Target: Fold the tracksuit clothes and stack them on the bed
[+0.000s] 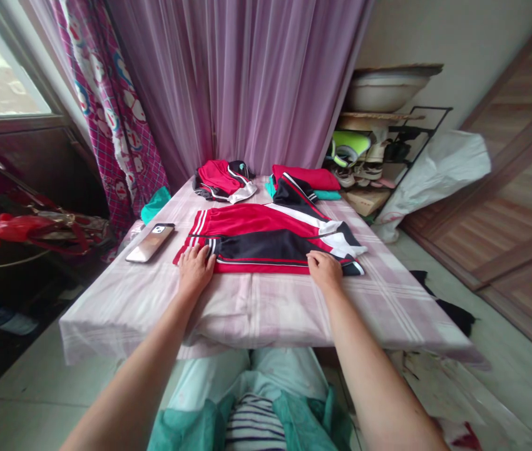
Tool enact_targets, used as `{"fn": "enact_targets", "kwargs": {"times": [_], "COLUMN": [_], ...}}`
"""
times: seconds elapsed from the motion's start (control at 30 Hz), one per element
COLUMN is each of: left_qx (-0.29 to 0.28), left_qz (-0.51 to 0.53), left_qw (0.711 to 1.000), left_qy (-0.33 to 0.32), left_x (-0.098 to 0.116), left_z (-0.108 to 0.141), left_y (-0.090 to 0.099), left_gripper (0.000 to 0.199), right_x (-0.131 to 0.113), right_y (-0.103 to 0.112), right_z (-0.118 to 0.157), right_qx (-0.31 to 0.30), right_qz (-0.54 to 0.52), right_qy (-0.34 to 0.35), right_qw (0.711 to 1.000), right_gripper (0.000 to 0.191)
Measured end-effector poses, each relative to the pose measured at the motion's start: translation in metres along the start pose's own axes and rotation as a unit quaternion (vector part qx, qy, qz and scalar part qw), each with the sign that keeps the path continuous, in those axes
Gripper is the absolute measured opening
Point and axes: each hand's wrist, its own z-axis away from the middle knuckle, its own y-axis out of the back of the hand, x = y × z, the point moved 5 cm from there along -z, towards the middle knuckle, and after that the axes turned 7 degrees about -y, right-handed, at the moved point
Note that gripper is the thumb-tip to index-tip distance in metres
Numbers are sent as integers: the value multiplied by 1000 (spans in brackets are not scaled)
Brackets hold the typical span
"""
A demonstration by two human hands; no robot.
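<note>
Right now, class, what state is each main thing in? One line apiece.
Track jacket: laid flat, near sleeve folded across.
Smartphone: lying back up.
Red-and-black garment behind: bunched up.
Red and teal clothes: folded, stacked.
Plaid tablecloth: spread, overhanging.
Purple curtain: hanging in folds.
Left hand: resting on jacket.
Right hand: curled, on jacket.

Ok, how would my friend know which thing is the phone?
Find the pale checked tablecloth. Left of the red, black and white clothing, near the left hand, lies the phone. It's flat and shiny with camera lenses near one corner, unlike the soft clothing beside it.
</note>
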Motion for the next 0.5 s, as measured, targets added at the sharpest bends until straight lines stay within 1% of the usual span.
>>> {"fn": "enact_targets", "kwargs": {"times": [0.17, 0.4, 0.5], "left_qx": [-5, -19, -18], "left_qz": [3, 24, 29], "left_qw": [1000, 999, 999], "left_qy": [9, 19, 11], "left_x": [1, 1, 2], "left_z": [0, 1, 2], "left_y": [1, 0, 1], "left_gripper": [45, 48, 48], "right_x": [0, 0, 0], "right_y": [2, 4, 5], "right_z": [0, 0, 0], "right_qx": [-12, -26, -26], "right_qz": [7, 9, 11], "right_qy": [-17, -3, -7], "right_qw": [1000, 1000, 1000], "right_gripper": [28, 28, 29]}}
